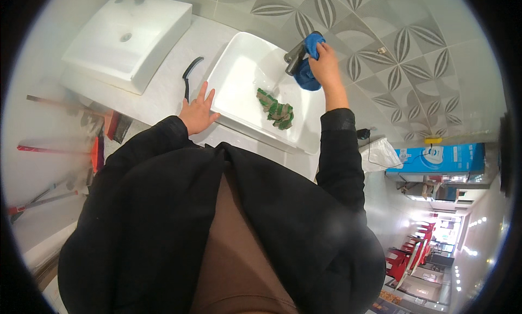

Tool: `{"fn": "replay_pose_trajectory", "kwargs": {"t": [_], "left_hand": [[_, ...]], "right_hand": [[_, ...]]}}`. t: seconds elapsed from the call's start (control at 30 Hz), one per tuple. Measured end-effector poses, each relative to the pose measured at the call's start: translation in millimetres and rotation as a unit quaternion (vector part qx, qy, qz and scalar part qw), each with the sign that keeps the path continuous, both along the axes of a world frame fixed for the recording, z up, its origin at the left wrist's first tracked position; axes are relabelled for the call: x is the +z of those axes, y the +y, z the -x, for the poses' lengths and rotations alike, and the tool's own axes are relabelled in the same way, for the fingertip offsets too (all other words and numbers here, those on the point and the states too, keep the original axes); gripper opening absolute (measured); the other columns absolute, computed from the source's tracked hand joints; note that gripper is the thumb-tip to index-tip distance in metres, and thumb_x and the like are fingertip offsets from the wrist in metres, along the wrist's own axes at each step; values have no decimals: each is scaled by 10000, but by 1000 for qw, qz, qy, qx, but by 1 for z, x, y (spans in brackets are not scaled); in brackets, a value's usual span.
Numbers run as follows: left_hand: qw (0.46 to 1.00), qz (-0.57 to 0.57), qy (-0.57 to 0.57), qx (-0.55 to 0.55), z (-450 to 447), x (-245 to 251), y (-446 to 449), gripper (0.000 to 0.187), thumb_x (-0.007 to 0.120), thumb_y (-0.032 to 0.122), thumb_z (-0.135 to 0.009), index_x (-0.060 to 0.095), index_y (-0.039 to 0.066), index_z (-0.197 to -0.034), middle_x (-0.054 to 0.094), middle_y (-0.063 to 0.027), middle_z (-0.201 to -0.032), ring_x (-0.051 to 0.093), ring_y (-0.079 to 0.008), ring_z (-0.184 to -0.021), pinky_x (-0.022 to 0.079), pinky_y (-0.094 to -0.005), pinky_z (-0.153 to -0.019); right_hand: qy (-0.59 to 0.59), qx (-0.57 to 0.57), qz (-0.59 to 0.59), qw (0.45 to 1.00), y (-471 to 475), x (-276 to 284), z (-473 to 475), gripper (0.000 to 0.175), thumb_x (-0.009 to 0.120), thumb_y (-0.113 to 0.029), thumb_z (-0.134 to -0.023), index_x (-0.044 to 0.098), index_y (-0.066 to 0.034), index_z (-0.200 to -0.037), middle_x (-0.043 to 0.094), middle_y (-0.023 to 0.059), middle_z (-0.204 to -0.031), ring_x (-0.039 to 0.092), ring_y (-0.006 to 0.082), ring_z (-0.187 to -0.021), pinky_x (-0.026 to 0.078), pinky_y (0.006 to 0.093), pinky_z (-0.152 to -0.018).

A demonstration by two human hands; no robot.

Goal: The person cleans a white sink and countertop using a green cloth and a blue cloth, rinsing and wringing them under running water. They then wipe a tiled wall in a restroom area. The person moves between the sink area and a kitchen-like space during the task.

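Observation:
My right hand (326,66) grips a blue cloth (308,78) against the top of a dark metal faucet (297,59); part of the cloth hangs beside the spout. Below the faucet, a white rectangular washbasin (240,75) holds a crumpled green and grey-brown cloth (277,110). My left hand (199,113) lies with spread fingers at the basin's near left rim and holds nothing. Just beyond its fingers, a thin black curved object, possibly a brush (188,75), rests on the pale countertop (173,65). The palm side of my right hand is hidden.
A second white washbasin (126,48) stands to the left. Brooms and a red dustpan (97,154) are by the left wall. Patterned tiles (379,48) cover the wall behind the faucet. At the right are a white plastic bag (380,155), a blue-fronted appliance (440,158) and red chairs (408,250).

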State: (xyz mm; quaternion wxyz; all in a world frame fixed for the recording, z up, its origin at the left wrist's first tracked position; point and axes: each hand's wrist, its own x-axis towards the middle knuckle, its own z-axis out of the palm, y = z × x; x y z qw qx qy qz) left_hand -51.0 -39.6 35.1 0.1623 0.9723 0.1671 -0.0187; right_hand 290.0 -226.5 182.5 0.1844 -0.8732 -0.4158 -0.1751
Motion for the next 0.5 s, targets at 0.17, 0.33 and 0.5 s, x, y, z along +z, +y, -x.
{"fn": "replay_pose_trajectory", "kwargs": {"t": [0.17,0.33,0.5], "left_hand": [[1000,15,-4,-2,2,2,1,778,611,428,-930,303,10,-1509,114,-261,-1605,423,-505,-1321,388,-655,-1022],[1000,12,13,-8,1,-1,3,784,573,459,-953,265,38,-1537,36,-250,-1624,527,-451,-1234,381,-660,-1022],[1000,12,19,-8,1,-4,3,781,544,478,-970,243,55,-1553,-13,-240,-1634,583,-419,-1186,368,-675,-1029]], "right_hand": [[-6,35,-35,999,-4,3,20,534,620,45,-761,596,-54,-1285,533,206,-1366,543,408,-1221,475,430,-1012],[-98,38,21,994,2,13,8,516,601,50,-777,598,-68,-1280,599,151,-1271,603,374,-1112,512,441,-927],[-143,64,71,985,6,21,-1,470,612,24,-784,611,-79,-1243,636,143,-1202,643,370,-1013,532,447,-860]]}}
